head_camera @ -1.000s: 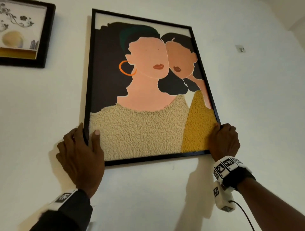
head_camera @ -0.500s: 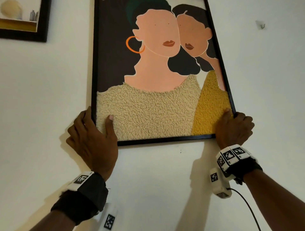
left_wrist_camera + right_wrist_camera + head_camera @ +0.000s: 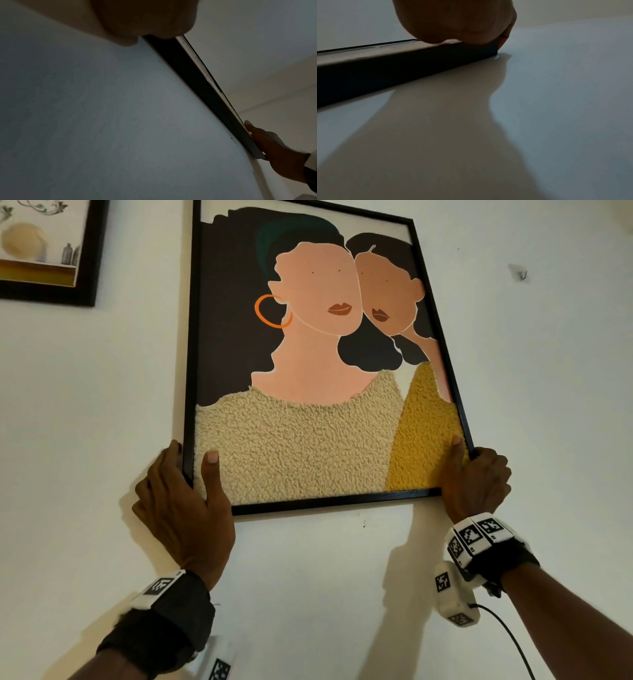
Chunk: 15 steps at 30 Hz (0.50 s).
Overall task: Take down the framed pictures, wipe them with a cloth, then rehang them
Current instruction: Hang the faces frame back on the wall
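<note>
A large black-framed picture (image 3: 308, 354) of two figures leans against the white wall, slightly tilted. My left hand (image 3: 185, 494) grips its lower left corner, thumb on the front and fingers behind the frame edge. My right hand (image 3: 474, 481) grips the lower right corner the same way. From the left wrist, the frame's black bottom edge (image 3: 197, 81) runs along the wall to my right hand (image 3: 274, 148). The right wrist view has the frame's underside (image 3: 402, 65) against the wall under my right hand (image 3: 457, 24). No cloth is in view.
A second, smaller black-framed picture (image 3: 44, 251) hangs at the upper left. A bare wall hook (image 3: 520, 273) sticks out at the upper right. A cable (image 3: 507, 642) trails from my right wrist unit.
The picture sits higher on the wall relative to the small frame and hook. Both hands kept their grip on the lower corners; the view dipped and came back up.
</note>
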Each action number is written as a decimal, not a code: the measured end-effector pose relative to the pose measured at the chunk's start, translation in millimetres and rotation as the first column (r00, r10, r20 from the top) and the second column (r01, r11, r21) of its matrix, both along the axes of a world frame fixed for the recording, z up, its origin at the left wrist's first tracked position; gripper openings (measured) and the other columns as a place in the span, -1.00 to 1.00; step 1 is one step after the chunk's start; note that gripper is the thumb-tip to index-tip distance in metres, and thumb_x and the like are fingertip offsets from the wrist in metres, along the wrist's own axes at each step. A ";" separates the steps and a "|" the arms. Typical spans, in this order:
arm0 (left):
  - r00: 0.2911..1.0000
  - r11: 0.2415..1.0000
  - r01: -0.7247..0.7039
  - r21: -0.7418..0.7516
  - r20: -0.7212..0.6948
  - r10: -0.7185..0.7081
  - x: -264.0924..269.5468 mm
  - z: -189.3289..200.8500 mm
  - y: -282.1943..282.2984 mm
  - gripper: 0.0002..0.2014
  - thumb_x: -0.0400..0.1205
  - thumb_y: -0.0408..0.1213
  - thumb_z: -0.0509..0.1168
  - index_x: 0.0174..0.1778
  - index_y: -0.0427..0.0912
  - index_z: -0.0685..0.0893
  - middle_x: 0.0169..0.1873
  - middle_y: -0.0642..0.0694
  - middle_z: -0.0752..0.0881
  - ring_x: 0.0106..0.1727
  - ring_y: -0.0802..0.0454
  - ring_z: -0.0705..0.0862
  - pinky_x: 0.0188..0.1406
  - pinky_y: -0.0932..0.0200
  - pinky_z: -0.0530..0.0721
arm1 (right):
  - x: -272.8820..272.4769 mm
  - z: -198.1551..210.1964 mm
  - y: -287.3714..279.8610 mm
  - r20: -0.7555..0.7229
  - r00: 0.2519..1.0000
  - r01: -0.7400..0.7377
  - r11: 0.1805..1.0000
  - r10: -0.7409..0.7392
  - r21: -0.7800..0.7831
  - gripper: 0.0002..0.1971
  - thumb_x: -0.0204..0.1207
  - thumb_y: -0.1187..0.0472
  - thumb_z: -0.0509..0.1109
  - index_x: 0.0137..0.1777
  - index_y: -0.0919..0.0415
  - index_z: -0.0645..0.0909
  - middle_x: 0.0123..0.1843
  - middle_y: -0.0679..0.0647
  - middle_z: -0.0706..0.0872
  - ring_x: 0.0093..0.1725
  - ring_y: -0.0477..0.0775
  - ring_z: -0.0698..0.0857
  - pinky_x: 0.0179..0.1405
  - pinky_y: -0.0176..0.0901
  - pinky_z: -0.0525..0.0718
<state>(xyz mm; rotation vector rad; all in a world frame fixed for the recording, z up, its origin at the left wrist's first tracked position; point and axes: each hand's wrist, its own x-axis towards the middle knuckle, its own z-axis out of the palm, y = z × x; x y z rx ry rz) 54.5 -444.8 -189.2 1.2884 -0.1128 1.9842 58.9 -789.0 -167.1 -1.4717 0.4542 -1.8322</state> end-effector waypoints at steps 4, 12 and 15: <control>1.000 1.000 0.025 0.003 0.004 -0.025 -1.8 -1.4 0.7 -0.34 0.70 0.27 0.00 0.40 -0.24 0.57 0.31 -0.19 0.64 0.29 -0.19 0.51 0.18 0.02 0.33 | -2.6 -2.5 -3.3 -0.024 1.000 -0.002 1.000 0.002 -0.006 -0.40 0.71 -0.21 0.10 0.27 0.40 0.54 0.26 0.41 0.58 0.28 0.43 0.51 0.25 0.24 0.40; 0.999 0.999 0.032 -0.003 -0.014 -0.032 -1.0 -0.9 2.4 -0.39 0.70 0.24 0.06 0.39 -0.20 0.58 0.31 -0.16 0.64 0.30 -0.17 0.51 0.21 -0.01 0.35 | -3.6 -5.6 -5.4 -0.055 0.998 -0.027 0.999 0.025 -0.039 -0.37 0.70 -0.22 0.10 0.26 0.43 0.53 0.24 0.43 0.58 0.27 0.44 0.51 0.24 0.24 0.41; 1.000 1.000 -0.008 0.007 -0.030 0.008 2.7 0.0 6.8 -0.52 0.71 0.14 0.17 0.32 -0.18 0.62 0.24 -0.16 0.66 0.25 -0.18 0.52 0.13 -0.02 0.37 | -2.1 -7.3 -4.5 -0.043 0.999 -0.022 0.998 0.019 -0.054 -0.37 0.70 -0.21 0.13 0.25 0.45 0.55 0.22 0.45 0.57 0.26 0.46 0.50 0.21 0.26 0.45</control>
